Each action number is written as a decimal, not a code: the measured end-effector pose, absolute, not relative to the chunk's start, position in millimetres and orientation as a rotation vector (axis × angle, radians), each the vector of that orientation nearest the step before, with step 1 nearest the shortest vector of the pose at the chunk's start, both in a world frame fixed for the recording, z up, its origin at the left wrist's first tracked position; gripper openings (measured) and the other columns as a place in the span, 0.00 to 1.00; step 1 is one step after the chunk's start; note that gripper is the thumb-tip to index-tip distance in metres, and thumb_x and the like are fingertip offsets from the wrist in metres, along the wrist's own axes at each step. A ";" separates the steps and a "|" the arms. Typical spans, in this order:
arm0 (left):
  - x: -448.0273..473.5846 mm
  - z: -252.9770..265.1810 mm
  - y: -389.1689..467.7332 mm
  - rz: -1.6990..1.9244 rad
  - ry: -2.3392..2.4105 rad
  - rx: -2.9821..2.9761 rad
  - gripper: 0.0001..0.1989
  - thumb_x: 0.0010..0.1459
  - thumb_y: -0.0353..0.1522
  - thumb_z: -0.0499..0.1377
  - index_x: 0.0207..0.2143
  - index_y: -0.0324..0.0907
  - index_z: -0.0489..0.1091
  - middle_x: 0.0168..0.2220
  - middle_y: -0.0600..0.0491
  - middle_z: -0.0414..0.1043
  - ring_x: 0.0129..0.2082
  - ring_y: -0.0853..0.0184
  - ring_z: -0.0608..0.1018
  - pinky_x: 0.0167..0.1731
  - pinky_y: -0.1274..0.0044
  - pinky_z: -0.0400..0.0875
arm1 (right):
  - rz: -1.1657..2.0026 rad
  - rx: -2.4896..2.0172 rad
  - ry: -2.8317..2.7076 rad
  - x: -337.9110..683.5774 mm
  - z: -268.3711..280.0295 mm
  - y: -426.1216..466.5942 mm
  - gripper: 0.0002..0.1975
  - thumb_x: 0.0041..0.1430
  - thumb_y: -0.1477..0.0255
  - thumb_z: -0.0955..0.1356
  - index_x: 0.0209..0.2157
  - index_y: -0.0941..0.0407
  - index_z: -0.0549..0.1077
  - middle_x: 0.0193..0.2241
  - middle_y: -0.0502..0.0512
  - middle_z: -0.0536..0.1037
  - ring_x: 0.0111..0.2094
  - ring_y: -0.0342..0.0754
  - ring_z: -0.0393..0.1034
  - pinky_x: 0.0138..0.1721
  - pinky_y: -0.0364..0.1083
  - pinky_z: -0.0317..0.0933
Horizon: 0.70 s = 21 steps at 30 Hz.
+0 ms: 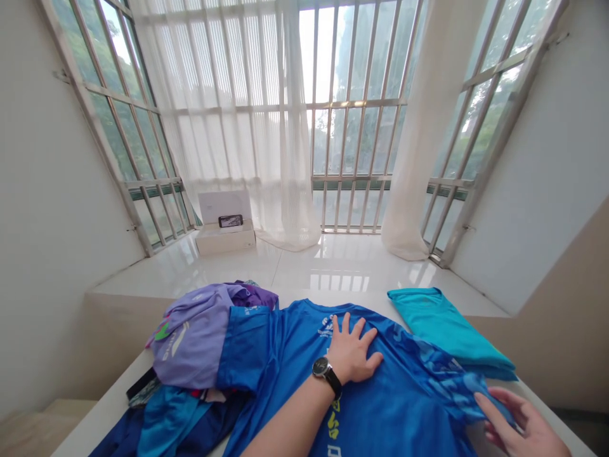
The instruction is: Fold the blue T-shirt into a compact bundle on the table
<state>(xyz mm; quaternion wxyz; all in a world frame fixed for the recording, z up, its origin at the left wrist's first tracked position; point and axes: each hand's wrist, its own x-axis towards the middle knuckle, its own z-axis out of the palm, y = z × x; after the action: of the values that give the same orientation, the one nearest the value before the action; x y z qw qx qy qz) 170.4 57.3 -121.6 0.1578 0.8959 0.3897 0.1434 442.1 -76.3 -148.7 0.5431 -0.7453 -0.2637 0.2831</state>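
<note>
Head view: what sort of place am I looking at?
Probably a room in a home, at a bay window: metal bars on three sides, sheer curtains and a heap of clothes beside the blue shirt suggest it.

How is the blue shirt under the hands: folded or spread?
Spread: the blue shirt lies with both sleeves out, the left hand flat on it, the right hand holding one.

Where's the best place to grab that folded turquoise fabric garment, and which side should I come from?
Probably its long right edge, coming from the right: the folded turquoise fabric garment lies flat in layers, so the grip should take them together, and the blue patterned fabric sleeve crowds its left side.
</note>
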 end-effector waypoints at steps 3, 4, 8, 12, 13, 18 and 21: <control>174.2 -117.2 57.7 0.495 1.146 2.555 0.30 0.66 0.49 0.47 0.66 0.48 0.57 0.69 0.46 0.54 0.69 0.42 0.47 0.63 0.42 0.37 | 0.550 -1.704 -0.708 401.5 -118.8 -60.1 0.31 0.46 0.48 0.69 0.46 0.54 0.68 0.50 0.67 0.75 0.33 0.54 0.74 0.29 0.50 0.70; 175.5 -113.8 57.9 0.545 1.166 2.549 0.28 0.67 0.47 0.49 0.65 0.46 0.59 0.68 0.45 0.56 0.68 0.43 0.50 0.63 0.44 0.40 | 0.517 -1.692 -0.757 384.3 -109.6 -55.1 0.31 0.47 0.48 0.68 0.47 0.55 0.68 0.47 0.64 0.76 0.32 0.52 0.73 0.27 0.48 0.69; 176.7 -95.0 65.4 0.608 1.164 2.377 0.21 0.67 0.42 0.49 0.52 0.39 0.72 0.55 0.41 0.71 0.56 0.52 0.70 0.58 0.61 0.61 | 0.473 -1.587 -1.206 311.7 -88.4 -44.6 0.20 0.55 0.56 0.66 0.43 0.55 0.71 0.42 0.60 0.80 0.43 0.55 0.75 0.45 0.52 0.70; 168.3 -83.0 82.3 0.449 0.997 2.283 0.34 0.72 0.41 0.31 0.44 0.37 0.75 0.37 0.47 0.80 0.34 0.64 0.80 0.37 0.75 0.71 | 0.637 -1.543 -1.639 261.4 -87.0 -58.5 0.16 0.59 0.71 0.64 0.50 0.53 0.69 0.48 0.58 0.79 0.50 0.53 0.74 0.54 0.53 0.67; 165.2 -81.5 85.4 0.404 0.968 2.284 0.36 0.72 0.43 0.30 0.43 0.37 0.75 0.35 0.48 0.80 0.31 0.65 0.80 0.34 0.76 0.71 | 0.683 -1.550 -1.718 255.2 -87.6 -65.7 0.21 0.58 0.74 0.64 0.53 0.53 0.68 0.52 0.59 0.77 0.54 0.53 0.72 0.56 0.54 0.65; 157.3 -77.3 81.2 0.243 0.922 2.372 0.25 0.51 0.54 0.62 0.39 0.43 0.76 0.35 0.49 0.80 0.38 0.56 0.80 0.36 0.74 0.70 | 0.616 -1.678 -1.769 263.2 -97.8 -108.4 0.28 0.59 0.70 0.65 0.62 0.52 0.64 0.64 0.59 0.65 0.65 0.54 0.58 0.66 0.56 0.54; 166.2 -79.1 70.0 0.251 0.999 2.377 0.20 0.45 0.43 0.69 0.40 0.43 0.75 0.40 0.45 0.78 0.43 0.50 0.78 0.42 0.69 0.69 | 0.404 -1.836 -1.631 286.8 -113.1 -132.3 0.23 0.62 0.65 0.64 0.58 0.53 0.69 0.62 0.61 0.68 0.64 0.56 0.60 0.65 0.58 0.55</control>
<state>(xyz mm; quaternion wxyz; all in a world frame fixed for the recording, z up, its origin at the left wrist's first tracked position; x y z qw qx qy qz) 166.2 70.0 -79.1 0.2718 0.8830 0.3710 0.0933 286.8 -132.3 -113.1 0.3207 -0.6986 -0.6208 0.1539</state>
